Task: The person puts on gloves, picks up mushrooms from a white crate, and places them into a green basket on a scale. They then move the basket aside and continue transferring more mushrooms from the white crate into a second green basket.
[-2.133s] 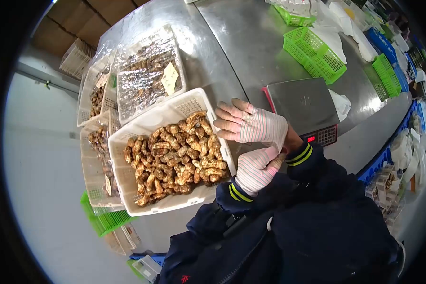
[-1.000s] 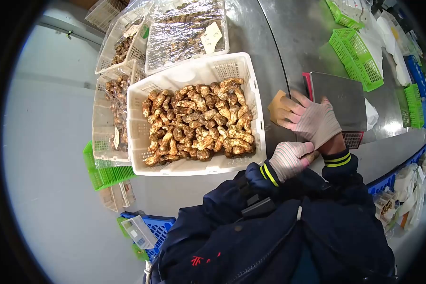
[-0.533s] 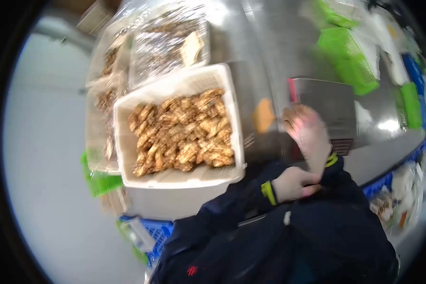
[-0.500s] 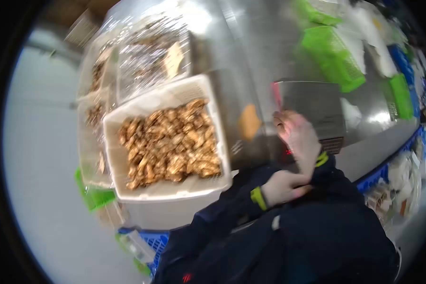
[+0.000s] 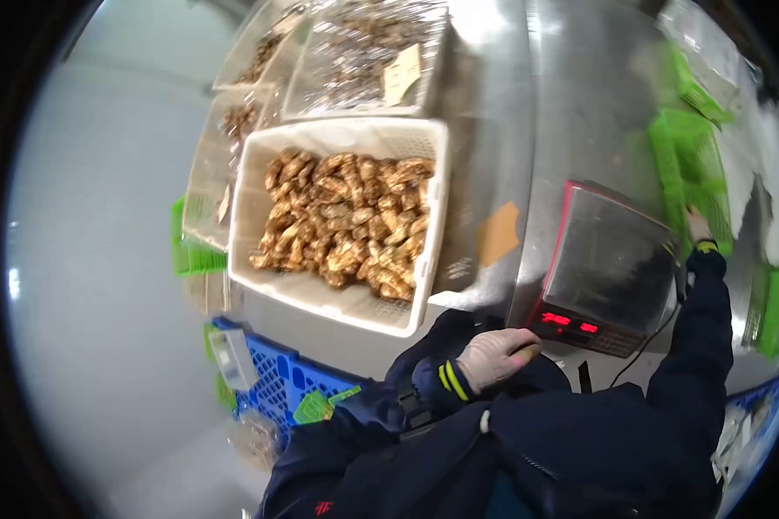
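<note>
My left hand (image 5: 497, 356), in a pale glove, is held in front of my body with its fingers curled together; whether anything is inside is hidden. My right hand (image 5: 698, 225) reaches out to the right and touches the near edge of a green basket (image 5: 716, 192); its fingertips are too small to make out. Between my hands lies a scale (image 5: 610, 259) with a steel plate and lit red digits. A white crate (image 5: 337, 310) of brown, knobbly pieces (image 5: 346, 216) stands left of the scale.
A plastic-wrapped tray (image 5: 363, 56) with a paper label sits behind the crate. An orange-brown card (image 5: 498, 233) lies on the steel table (image 5: 493, 112). Blue crates (image 5: 273, 372) stand low at the left. Another green basket (image 5: 777, 311) is at the far right.
My right hand has moved away from my left hand, out to the green basket at the right. The view has turned, and the scale's lit display now shows clearly.
</note>
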### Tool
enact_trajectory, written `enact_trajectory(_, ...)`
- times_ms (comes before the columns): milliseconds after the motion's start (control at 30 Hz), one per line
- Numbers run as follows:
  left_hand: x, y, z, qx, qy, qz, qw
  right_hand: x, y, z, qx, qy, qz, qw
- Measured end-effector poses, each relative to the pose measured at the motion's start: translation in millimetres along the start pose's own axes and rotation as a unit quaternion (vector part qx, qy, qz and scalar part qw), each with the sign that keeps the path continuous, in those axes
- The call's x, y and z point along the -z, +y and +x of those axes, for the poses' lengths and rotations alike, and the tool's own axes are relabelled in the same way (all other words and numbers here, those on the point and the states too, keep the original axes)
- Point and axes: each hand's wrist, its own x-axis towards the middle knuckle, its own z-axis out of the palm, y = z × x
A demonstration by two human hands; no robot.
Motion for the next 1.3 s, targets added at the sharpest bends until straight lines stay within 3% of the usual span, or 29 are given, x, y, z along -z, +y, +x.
enact_trajectory(33,0,-3,-3,0.019,0.032,-0.005,0.999,-35,53,46,0.005,-0.094,0.124,0.988)
enact_trajectory(67,0,-6,-3,0.005,0.049,-0.003,0.999,-50,39,53,0.021,-0.112,0.123,0.986)
enact_trajectory(200,3,-5,-3,0.004,0.047,-0.022,0.999,-17,7,39,0.074,0.006,0.321,0.944)
enact_trajectory(233,2,-5,-2,-0.009,0.045,-0.029,0.999,-9,-12,29,0.0,-0.05,0.045,0.998)
enact_trajectory(267,3,-2,-3,-0.012,0.045,-0.031,0.998,-1,-8,28,0.0,-0.048,0.042,0.998)
enact_trajectory(333,8,3,-6,-0.061,0.026,0.037,0.997,11,-11,32,-0.112,0.09,-0.172,0.974)
enact_trajectory(367,13,5,-11,-0.053,0.018,0.023,0.998,44,-41,15,-0.116,0.062,-0.144,0.981)
enact_trajectory(400,16,3,-15,-0.049,0.021,0.023,0.998,56,-50,2,-0.109,0.097,-0.046,0.988)
enact_trajectory(467,20,-3,-17,-0.032,0.05,-0.048,0.997,80,-58,-32,-0.027,0.142,-0.009,0.989)
enact_trajectory(533,25,-10,-19,-0.002,0.024,-0.062,0.998,120,-164,-135,-0.043,0.137,-0.031,0.989)
enact_trajectory(600,35,-12,-20,-0.049,-0.031,-0.014,0.998,100,-187,-203,0.173,0.115,0.17,0.963)
enact_trajectory(633,39,-15,-23,-0.038,-0.048,-0.014,0.998,59,-153,-214,0.102,0.055,0.43,0.896)
enact_trajectory(667,49,-16,-26,-0.047,-0.053,-0.013,0.997,20,-120,-220,0.027,-0.008,0.655,0.755)
enact_trajectory(700,59,-19,-32,-0.042,-0.067,-0.017,0.997,6,-122,-242,0.026,0.001,0.652,0.758)
enact_trajectory(733,70,-24,-39,-0.037,-0.08,-0.021,0.996,-6,-130,-264,0.106,-0.003,0.433,0.895)
enact_trajectory(767,79,-36,-48,-0.079,-0.057,-0.031,0.995,-13,-145,-285,0.174,-0.01,0.182,0.968)
enact_trajectory(800,91,-44,-56,-0.05,-0.07,-0.053,0.995,-1,-186,-304,0.166,-0.004,0.177,0.97)
enact_trajectory(833,105,-52,-66,-0.053,-0.085,-0.067,0.993,28,-250,-322,0.142,-0.025,0.054,0.988)
enact_trajectory(867,121,-59,-75,-0.058,-0.1,-0.08,0.99,51,-311,-338,0.114,-0.044,-0.07,0.99)
enact_trajectory(900,135,-69,-87,-0.092,-0.076,-0.057,0.991,60,-358,-353,0.194,0.078,-0.109,0.972)
enact_trajectory(933,147,-79,-99,-0.125,-0.051,-0.039,0.99,68,-412,-364,0.227,0.103,-0.018,0.968)
enact_trajectory(967,161,-81,-110,-0.087,-0.06,-0.049,0.993,69,-465,-370,0.259,0.124,0.074,0.955)
enact_trajectory(1000,179,-83,-120,-0.119,-0.067,-0.069,0.988,62,-512,-367,0.286,0.077,0.194,0.935)
enact_trajectory(1033,193,-84,-130,-0.125,-0.07,-0.065,0.988,40,-547,-351,0.332,0.041,0.204,0.92)
enact_trajectory(1067,205,-85,-139,-0.13,-0.072,-0.061,0.987,17,-591,-340,0.272,-0.069,0.278,0.919)
enact_trajectory(1100,216,-87,-147,-0.137,-0.077,-0.061,0.986,-9,-627,-324,0.414,-0.085,0.299,0.855)
enact_trajectory(1133,224,-90,-156,-0.138,-0.065,-0.048,0.987,-44,-657,-304,0.482,-0.025,0.084,0.872)
enact_trajectory(1200,240,-97,-173,-0.143,-0.058,-0.038,0.987,-92,-707,-286,0.413,-0.113,-0.149,0.891)
enact_trajectory(1300,271,-114,-200,-0.155,0.02,-0.029,0.987,-110,-736,-288,0.323,-0.177,-0.207,0.906)
